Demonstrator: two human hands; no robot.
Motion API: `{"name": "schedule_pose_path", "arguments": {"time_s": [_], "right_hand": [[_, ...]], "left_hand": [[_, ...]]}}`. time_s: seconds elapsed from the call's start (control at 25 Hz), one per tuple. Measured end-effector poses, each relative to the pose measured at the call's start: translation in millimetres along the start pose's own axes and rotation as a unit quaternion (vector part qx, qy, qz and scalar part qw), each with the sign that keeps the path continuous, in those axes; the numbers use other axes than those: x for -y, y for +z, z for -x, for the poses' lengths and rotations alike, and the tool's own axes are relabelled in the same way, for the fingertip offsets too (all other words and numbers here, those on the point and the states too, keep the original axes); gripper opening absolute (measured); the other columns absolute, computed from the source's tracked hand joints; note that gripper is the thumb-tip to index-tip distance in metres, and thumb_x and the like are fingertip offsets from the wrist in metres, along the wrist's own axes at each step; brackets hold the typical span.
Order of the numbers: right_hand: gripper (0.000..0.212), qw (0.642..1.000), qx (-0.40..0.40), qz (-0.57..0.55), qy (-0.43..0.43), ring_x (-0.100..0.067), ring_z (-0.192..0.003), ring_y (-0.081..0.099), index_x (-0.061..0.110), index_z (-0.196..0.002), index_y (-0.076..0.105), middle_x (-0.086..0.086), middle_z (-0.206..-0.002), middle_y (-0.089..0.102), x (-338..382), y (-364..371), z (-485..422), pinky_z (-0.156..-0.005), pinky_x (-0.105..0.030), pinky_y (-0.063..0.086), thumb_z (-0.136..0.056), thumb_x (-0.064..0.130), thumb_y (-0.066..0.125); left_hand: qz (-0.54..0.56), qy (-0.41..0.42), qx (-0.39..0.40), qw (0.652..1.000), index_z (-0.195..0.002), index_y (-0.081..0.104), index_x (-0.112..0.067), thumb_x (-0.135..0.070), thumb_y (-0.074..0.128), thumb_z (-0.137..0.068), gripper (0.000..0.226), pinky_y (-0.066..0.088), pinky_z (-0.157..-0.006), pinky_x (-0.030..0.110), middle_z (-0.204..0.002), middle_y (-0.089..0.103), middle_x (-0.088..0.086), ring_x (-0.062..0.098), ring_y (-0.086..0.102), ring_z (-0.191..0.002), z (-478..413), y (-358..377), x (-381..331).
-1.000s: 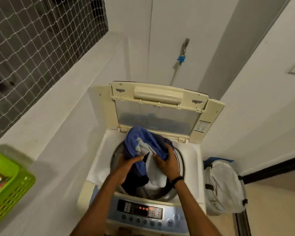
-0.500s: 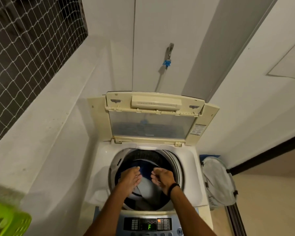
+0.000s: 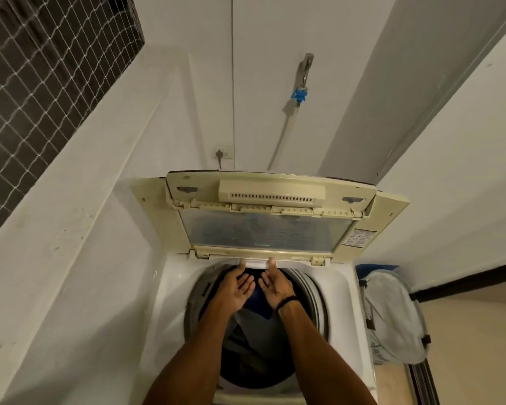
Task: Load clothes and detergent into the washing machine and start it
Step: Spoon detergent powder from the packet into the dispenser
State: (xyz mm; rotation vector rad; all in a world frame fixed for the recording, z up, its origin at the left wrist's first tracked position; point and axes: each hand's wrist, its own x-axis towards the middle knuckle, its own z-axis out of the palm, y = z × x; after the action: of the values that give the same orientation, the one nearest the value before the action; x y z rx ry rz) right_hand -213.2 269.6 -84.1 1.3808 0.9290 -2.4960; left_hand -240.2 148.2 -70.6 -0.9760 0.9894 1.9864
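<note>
A cream top-loading washing machine stands below me with its folding lid raised upright at the back. Blue, grey and dark clothes lie inside the round drum. My left hand and my right hand hover side by side over the far part of the drum opening, palms turned inward, fingers apart, holding nothing. Their fingertips reach the white back rim just under the lid hinge. A dark band circles my right wrist.
A white mesh laundry bag stands right of the machine by a sliding door track. A tap with a blue fitting and hose hangs on the wall behind. A wall socket sits above the lid. A ledge and netted window run along the left.
The bundle of clothes I held above the drum has dropped in and my hands have let go. My hands rose toward the back rim, and my view tilted up, losing the control panel and green basket.
</note>
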Motion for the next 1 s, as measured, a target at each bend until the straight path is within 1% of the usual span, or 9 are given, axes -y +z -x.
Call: {"name": "schedule_pose_path", "arguments": {"time_s": [0.12, 0.2, 0.28, 0.44, 0.56, 0.68, 0.84, 0.92, 1.0], "right_hand": [[0.048, 0.999, 0.004, -0.037, -0.016, -0.018, -0.112, 0.059, 0.003, -0.127, 0.057, -0.003, -0.117, 0.063, 1, -3, -21, -0.106, -0.035, 0.043, -0.088, 0.03, 0.067], [0.041, 0.999, -0.002, -0.045, -0.026, -0.015, -0.09, 0.064, 0.002, -0.117, 0.061, -0.005, -0.1, 0.067, 0, -5, -26, -0.099, -0.035, 0.049, -0.085, 0.025, 0.07], [0.031, 0.998, -0.019, -0.056, -0.037, -0.015, -0.083, 0.066, 0.0, -0.112, 0.061, -0.007, -0.093, 0.068, -4, -3, -31, -0.09, -0.033, 0.054, -0.089, 0.018, 0.068], [0.035, 0.997, -0.035, -0.056, -0.041, -0.017, -0.079, 0.063, 0.001, -0.116, 0.056, -0.008, -0.087, 0.063, -6, 2, -28, -0.074, -0.029, 0.058, -0.09, 0.022, 0.067], [0.042, 0.997, -0.03, -0.045, -0.049, -0.019, -0.083, 0.065, 0.003, -0.119, 0.054, -0.011, -0.091, 0.065, -10, 0, -25, -0.074, -0.03, 0.059, -0.088, 0.026, 0.069], [0.048, 0.998, -0.025, -0.022, -0.05, -0.021, -0.084, 0.067, 0.0, -0.119, 0.059, -0.013, -0.095, 0.067, -32, -14, -11, -0.085, -0.037, 0.058, -0.086, 0.033, 0.07], [0.055, 0.999, -0.016, -0.002, -0.044, -0.026, -0.104, 0.065, -0.004, -0.119, 0.062, -0.019, -0.114, 0.067, -49, -39, 2, -0.101, -0.042, 0.051, -0.08, 0.032, 0.078], [0.052, 0.999, -0.021, 0.009, -0.048, -0.021, -0.095, 0.066, -0.004, -0.12, 0.061, -0.016, -0.106, 0.068, -44, -38, 4, -0.095, -0.037, 0.055, -0.08, 0.025, 0.079], [0.039, 0.998, -0.038, 0.03, -0.047, -0.015, -0.078, 0.066, 0.0, -0.11, 0.063, -0.01, -0.091, 0.069, -39, -35, 6, -0.081, -0.03, 0.059, -0.082, 0.023, 0.077]], "left_hand": [[0.017, 0.009, -0.001, 1.0, -0.13, 0.056, -0.007, -0.036, 0.071, -0.087, 0.054, 0.044, -0.106, 0.035, -0.135, 0.054, 0.012, 0.025, 0.049, -0.131, -23, 9, -1], [0.019, 0.018, -0.002, 1.0, -0.134, 0.055, -0.01, -0.04, 0.071, -0.085, 0.059, 0.045, -0.103, 0.034, -0.135, 0.056, 0.011, 0.022, 0.05, -0.128, -35, 10, 4], [0.017, 0.028, 0.003, 0.999, -0.138, 0.051, -0.01, -0.041, 0.071, -0.085, 0.065, 0.044, -0.105, 0.034, -0.137, 0.055, 0.011, 0.021, 0.051, -0.123, -43, 10, 8], [0.012, 0.046, 0.005, 0.999, -0.133, 0.054, -0.007, -0.043, 0.072, -0.083, 0.064, 0.042, -0.111, 0.038, -0.132, 0.059, 0.012, 0.022, 0.055, -0.122, -50, 7, 10], [-0.025, 0.046, 0.019, 0.998, -0.125, 0.061, -0.009, -0.046, 0.073, -0.082, 0.059, 0.049, -0.099, 0.035, -0.124, 0.065, 0.009, 0.023, 0.059, -0.117, -42, 6, 10], [-0.03, 0.04, 0.057, 0.997, -0.115, 0.067, -0.009, -0.038, 0.069, -0.087, 0.04, 0.051, -0.082, 0.03, -0.105, 0.072, 0.007, 0.019, 0.066, -0.096, -22, -7, 16], [-0.052, 0.037, 0.055, 0.996, -0.116, 0.067, -0.01, -0.029, 0.075, -0.082, 0.04, 0.05, -0.086, 0.029, -0.109, 0.068, 0.007, 0.014, 0.063, -0.092, -12, -35, 35], [-0.065, 0.043, 0.008, 0.997, -0.115, 0.067, -0.009, -0.023, 0.074, -0.086, 0.033, 0.051, -0.093, 0.031, -0.116, 0.068, 0.008, 0.016, 0.063, -0.105, -17, -34, 37], [-0.084, 0.046, -0.02, 0.995, -0.115, 0.067, -0.01, -0.023, 0.075, -0.085, 0.033, 0.053, -0.09, 0.03, -0.119, 0.068, 0.009, 0.02, 0.062, -0.112, -18, -28, 34]]}}
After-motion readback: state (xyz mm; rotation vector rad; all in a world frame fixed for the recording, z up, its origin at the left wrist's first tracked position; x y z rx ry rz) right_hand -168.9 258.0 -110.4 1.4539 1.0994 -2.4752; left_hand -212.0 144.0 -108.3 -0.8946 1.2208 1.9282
